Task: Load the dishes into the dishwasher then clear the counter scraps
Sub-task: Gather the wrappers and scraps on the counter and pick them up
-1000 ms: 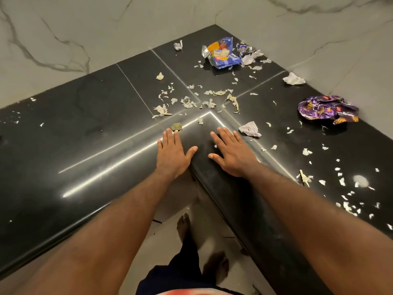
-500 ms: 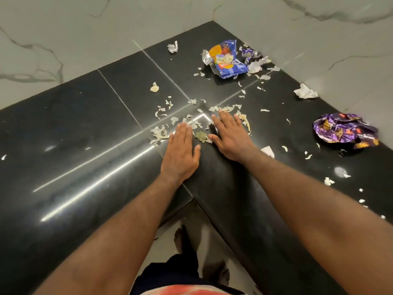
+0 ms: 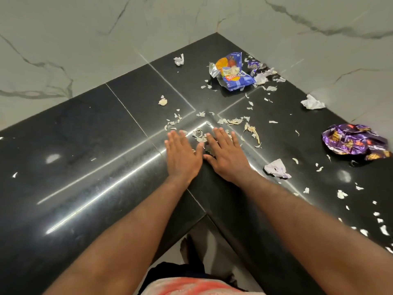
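Both hands lie flat, fingers straight, on the black corner counter: the left hand and right hand sit side by side, thumbs nearly touching, with pale peel scraps between and just beyond the fingertips. Farther back lie a blue snack wrapper, crumpled paper and a purple wrapper near the marble wall.

Left hand, right hand deeper among scraps
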